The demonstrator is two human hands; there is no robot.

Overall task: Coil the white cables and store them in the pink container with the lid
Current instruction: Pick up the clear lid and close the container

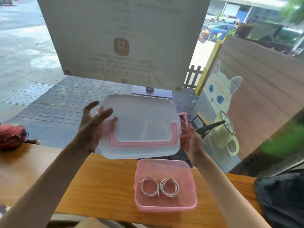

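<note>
Holding the translucent lid [139,125] aloft, left hand [92,127] fingers spread, right hand [190,140] gripping its edge; two coiled white cables [158,186] already lie in the pink container [164,206], closing remains.

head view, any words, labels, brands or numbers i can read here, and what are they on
None can be read.
Big white board: rows of print and a brown logo, all too blurred to read.
Lid, pink container, painted cat panel: no text visible.
</note>
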